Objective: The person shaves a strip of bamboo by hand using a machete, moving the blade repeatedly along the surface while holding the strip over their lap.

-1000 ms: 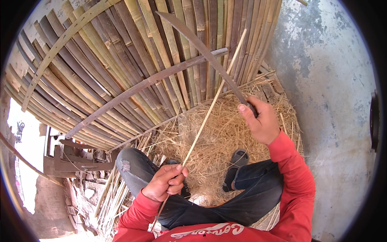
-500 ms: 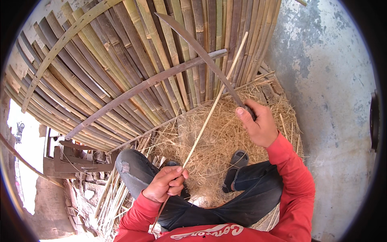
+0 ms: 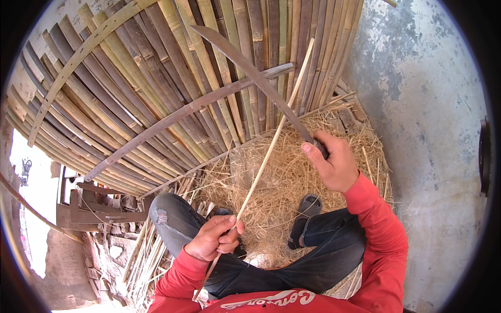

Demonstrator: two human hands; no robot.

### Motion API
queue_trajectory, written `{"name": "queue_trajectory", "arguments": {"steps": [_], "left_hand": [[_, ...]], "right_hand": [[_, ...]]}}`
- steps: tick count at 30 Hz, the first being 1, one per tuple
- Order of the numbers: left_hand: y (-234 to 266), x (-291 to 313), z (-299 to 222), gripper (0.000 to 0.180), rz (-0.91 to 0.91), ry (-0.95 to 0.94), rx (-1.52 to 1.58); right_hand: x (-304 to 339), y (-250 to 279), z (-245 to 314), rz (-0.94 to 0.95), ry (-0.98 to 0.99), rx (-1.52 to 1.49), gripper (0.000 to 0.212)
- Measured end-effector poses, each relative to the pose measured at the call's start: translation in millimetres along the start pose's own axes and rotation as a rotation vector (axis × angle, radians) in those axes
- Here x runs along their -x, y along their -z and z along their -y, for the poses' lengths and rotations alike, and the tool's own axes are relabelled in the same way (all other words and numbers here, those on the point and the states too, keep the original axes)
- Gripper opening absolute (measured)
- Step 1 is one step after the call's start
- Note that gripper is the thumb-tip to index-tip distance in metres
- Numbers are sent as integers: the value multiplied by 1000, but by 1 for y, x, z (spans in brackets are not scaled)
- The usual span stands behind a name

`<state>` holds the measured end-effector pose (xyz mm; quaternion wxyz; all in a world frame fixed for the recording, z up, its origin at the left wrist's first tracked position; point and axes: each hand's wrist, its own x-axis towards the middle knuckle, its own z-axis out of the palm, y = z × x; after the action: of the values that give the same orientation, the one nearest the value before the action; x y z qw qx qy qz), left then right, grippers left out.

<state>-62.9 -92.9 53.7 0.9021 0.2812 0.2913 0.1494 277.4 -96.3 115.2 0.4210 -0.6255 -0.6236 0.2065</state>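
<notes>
A long, thin strip (image 3: 260, 169) stands in front of the seated person, between the knees, its long axis slanting from the lower left beside the red sleeve (image 3: 180, 279) to an upper tip that points away and a little right, toward the bamboo slats (image 3: 130, 94). The left hand (image 3: 216, 237) is closed around its lower part, thumb along the top and fingers curled under. The right hand (image 3: 336, 161) is wrapped around the dark handle of a curved knife (image 3: 263, 83), whose blade points up and to the left, crossing the strip's upper half; whether they touch, I cannot tell. Pale shavings (image 3: 282, 177) lie below, around the shoes (image 3: 308, 208).
</notes>
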Motion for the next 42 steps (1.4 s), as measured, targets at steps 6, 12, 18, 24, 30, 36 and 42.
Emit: {"name": "queue_trajectory", "arguments": {"steps": [6,12,18,24,30,36,42], "left_hand": [[4,0,-1,38,19,31,5],[7,-5,-2,39,87,35,56],[-4,-15,-3,38,116,52,184],[14,21,9,41,146,91,227],[37,48,20,42,34,119,145],[26,33,17,42,123,185,109],[10,11,28,42,165,274,60]], "right_hand": [[2,-3,3,55,-36,17,45],[6,-9,3,159,36,7,52],[18,-24,11,435,199,215,50],[-29,5,-46,-28,-90,191,56],[-53,54,-86,-357,-470,-248,58],[-34,22,-26,-368,-352,-566,37],[-17,2,1,-225,-236,-809,32]]}}
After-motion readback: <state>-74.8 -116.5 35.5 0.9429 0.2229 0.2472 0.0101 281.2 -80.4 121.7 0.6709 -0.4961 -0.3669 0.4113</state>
